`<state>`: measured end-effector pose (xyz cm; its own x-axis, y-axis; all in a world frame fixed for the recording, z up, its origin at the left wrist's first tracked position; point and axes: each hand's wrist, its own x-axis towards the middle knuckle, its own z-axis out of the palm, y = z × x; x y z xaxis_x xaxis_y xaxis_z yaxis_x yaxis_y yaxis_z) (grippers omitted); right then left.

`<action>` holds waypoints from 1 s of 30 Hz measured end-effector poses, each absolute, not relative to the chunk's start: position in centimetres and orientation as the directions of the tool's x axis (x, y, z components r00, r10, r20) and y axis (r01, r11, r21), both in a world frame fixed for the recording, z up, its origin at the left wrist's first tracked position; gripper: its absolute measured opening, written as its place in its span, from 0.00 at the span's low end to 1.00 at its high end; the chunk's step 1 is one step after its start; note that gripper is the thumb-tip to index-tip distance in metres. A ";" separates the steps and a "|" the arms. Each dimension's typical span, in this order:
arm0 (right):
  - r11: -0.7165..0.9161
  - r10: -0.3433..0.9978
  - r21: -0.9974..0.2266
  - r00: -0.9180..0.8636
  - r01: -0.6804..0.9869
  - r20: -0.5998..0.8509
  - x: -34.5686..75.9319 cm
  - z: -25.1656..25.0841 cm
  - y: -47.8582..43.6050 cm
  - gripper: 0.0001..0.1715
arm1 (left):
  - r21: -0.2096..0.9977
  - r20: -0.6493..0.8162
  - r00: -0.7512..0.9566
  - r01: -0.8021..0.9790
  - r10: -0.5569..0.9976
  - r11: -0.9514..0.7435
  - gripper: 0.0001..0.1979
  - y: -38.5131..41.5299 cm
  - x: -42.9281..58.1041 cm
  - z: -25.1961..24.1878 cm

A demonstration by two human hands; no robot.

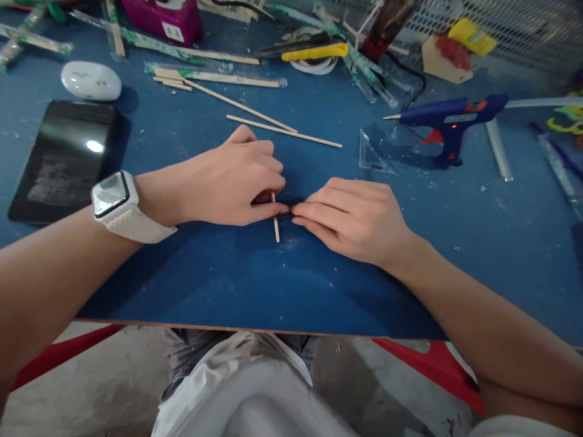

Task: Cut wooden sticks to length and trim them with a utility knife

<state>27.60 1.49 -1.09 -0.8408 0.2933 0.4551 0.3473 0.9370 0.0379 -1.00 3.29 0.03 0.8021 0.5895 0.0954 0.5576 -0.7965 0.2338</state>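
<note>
My left hand (241, 179), a white watch (113, 197) on its wrist, is closed on a short thin wooden stick (276, 229) that pokes out past the thumb toward the table's front edge. Right beside it, my right hand (355, 218) has its fingers pressed together, the fingertips meeting the left thumb tip. Whatever may lie between those right fingertips is hidden. Just beyond both hands, a longer wooden stick (285, 131) lies on the blue table (218, 279), and another long stick (241, 107) slants behind it.
A blue hot glue gun (455, 124) and a clear set square (372, 153) lie to the right. Left are a dark phone (64, 161) and a white case (91, 81). Wrapped chopsticks (218, 77), a yellow-handled cutter (314, 52) and a purple box (164, 21) crowd the back.
</note>
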 end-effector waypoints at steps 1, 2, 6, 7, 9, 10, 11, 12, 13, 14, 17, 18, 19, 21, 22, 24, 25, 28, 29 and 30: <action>0.935 0.304 0.028 -0.838 0.355 0.453 27.6 -1.1 1.5 0.13 | 0.233 0.092 0.803 0.557 0.589 -0.797 0.25 3.3 -1.0 0.0; 0.933 0.315 0.017 -0.836 0.360 0.450 27.6 -1.1 1.4 0.13 | 0.232 0.089 0.805 0.556 0.587 -0.798 0.25 3.3 -1.1 0.1; 0.925 0.348 -0.021 -0.824 0.379 0.447 27.6 -1.3 1.5 0.14 | 0.236 0.081 0.809 0.551 0.582 -0.800 0.24 3.4 -1.2 0.0; 0.923 0.355 -0.029 -0.821 0.383 0.446 27.6 -1.4 1.5 0.14 | 0.239 0.082 0.810 0.550 0.581 -0.800 0.23 3.4 -1.2 0.0; 0.925 0.358 -0.048 -0.821 0.377 0.445 27.7 -1.4 1.5 0.14 | 0.248 0.089 0.808 0.549 0.583 -0.798 0.24 3.4 -1.2 -0.1; 0.927 0.357 -0.059 -0.821 0.371 0.445 27.7 -1.5 1.5 0.14 | 0.253 0.094 0.806 0.548 0.584 -0.797 0.24 3.5 -1.2 -0.1; 0.928 0.356 -0.068 -0.821 0.365 0.447 27.7 -1.5 1.5 0.13 | 0.258 0.097 0.804 0.549 0.586 -0.795 0.25 3.5 -1.1 -0.1; 0.929 0.356 -0.073 -0.819 0.363 0.450 27.7 -1.5 1.5 0.13 | 0.260 0.096 0.803 0.550 0.588 -0.794 0.26 3.5 -1.1 -0.1; 0.928 0.358 -0.073 -0.816 0.366 0.455 27.7 -1.5 1.5 0.13 | 0.259 0.094 0.803 0.551 0.589 -0.793 0.26 3.5 -1.1 -0.1; 0.925 0.361 -0.070 -0.810 0.373 0.462 27.6 -1.5 1.5 0.13 | 0.255 0.088 0.803 0.554 0.590 -0.792 0.26 3.5 -1.1 -0.1; 0.918 0.369 -0.053 -0.795 0.394 0.482 27.5 -1.5 1.5 0.14 | 0.236 0.071 0.806 0.558 0.587 -0.795 0.26 3.5 -1.0 0.1; 0.917 0.368 -0.049 -0.792 0.396 0.488 27.4 -1.6 1.5 0.14 | 0.232 0.066 0.808 0.558 0.586 -0.797 0.26 3.5 -1.0 0.1; 0.918 0.365 -0.047 -0.791 0.394 0.492 27.4 -1.6 1.4 0.14 | 0.229 0.065 0.809 0.558 0.584 -0.798 0.26 3.4 -1.0 0.1; 0.919 0.362 -0.048 -0.793 0.390 0.489 27.4 -1.6 1.5 0.14 | 0.229 0.067 0.810 0.556 0.583 -0.799 0.26 3.4 -1.1 0.2; 0.919 0.367 -0.053 -0.795 0.391 0.483 27.5 -1.6 1.5 0.14 | 0.230 0.070 0.809 0.556 0.584 -0.798 0.26 3.4 -1.1 0.1; 0.916 0.381 -0.068 -0.800 0.396 0.464 27.5 -1.5 1.5 0.14 | 0.241 0.079 0.804 0.559 0.590 -0.794 0.26 3.4 -1.1 0.1; 0.914 0.387 -0.075 -0.802 0.398 0.456 27.6 -1.5 1.5 0.14 | 0.250 0.082 0.800 0.561 0.595 -0.789 0.26 3.3 -1.1 0.1; 0.912 0.395 -0.087 -0.806 0.400 0.441 27.7 -1.4 1.6 0.14 | 0.277 0.087 0.787 0.570 0.611 -0.774 0.26 3.3 -1.1 0.0; 0.912 0.398 -0.092 -0.807 0.400 0.436 27.7 -1.3 1.6 0.14 | 0.280 0.088 0.786 0.571 0.612 -0.772 0.26 3.4 -1.1 0.0; 0.912 0.400 -0.098 -0.808 0.399 0.432 27.8 -1.3 1.6 0.15 | 0.278 0.087 0.787 0.570 0.611 -0.773 0.26 3.4 -1.1 0.0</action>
